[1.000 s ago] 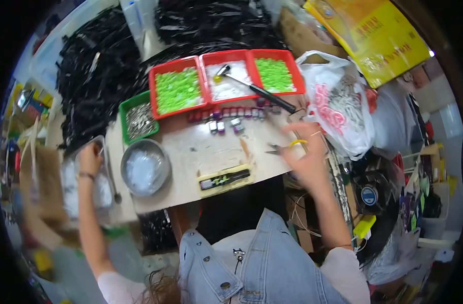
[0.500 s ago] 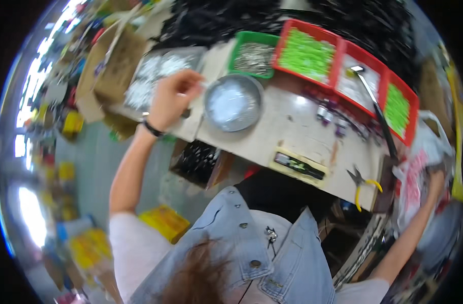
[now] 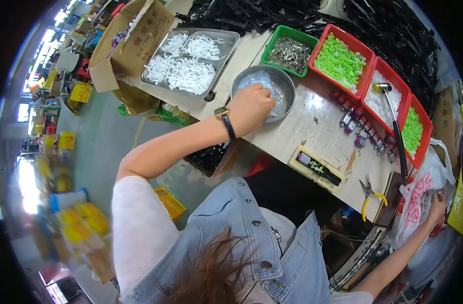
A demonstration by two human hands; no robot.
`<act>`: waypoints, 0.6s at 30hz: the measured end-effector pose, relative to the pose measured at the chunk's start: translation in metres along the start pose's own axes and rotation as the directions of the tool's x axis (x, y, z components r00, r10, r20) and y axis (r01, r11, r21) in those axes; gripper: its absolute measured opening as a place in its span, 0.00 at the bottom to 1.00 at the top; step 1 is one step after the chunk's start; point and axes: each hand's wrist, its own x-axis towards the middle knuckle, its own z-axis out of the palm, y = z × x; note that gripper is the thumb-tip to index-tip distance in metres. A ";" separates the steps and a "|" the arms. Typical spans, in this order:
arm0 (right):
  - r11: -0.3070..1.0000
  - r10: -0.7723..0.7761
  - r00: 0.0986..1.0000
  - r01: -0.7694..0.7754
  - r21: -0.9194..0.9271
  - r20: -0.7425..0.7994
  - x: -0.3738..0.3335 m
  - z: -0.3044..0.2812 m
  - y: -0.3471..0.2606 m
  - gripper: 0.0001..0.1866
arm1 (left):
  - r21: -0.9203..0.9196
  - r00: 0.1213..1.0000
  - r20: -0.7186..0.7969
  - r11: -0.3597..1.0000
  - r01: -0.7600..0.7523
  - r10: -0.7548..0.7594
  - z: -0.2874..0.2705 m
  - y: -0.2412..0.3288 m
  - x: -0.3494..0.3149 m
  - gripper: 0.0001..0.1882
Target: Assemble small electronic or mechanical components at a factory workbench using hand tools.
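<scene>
My left hand (image 3: 252, 108) reaches over the near side of a round metal bowl (image 3: 288, 93), fingers curled down into it. Clear plastic pieces (image 3: 258, 79) show beyond the knuckles, and the fingertips are hidden, so what they grip cannot be made out. Far to the right, my right hand (image 3: 437, 206) is at a white plastic bag with red print (image 3: 419, 195). Its fingers are partly hidden there, and whether they hold anything does not show. Between the hands, a cream fixture (image 3: 296, 161) on the bench holds a black part with a purple end.
A metal tray (image 3: 234, 43) of white plastic parts stands left of the bowl. Behind are a green bin (image 3: 278, 34) of metal pins and red bins (image 3: 372, 55) of green and white pieces. A hammer (image 3: 395, 116), small motors (image 3: 361, 137) and yellow-handled pliers (image 3: 367, 195) lie rightward.
My left hand has moved right, from above the white-parts tray into the metal bowl, its fingers now curled down. My right hand stays at the plastic bag. The view has shifted and sharpened.
</scene>
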 end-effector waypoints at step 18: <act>-0.116 -0.582 0.812 -0.121 0.986 0.031 -0.298 -0.126 -0.445 0.14 | -0.866 0.939 -0.136 0.498 0.042 -0.315 -0.058 0.073 -0.044 0.08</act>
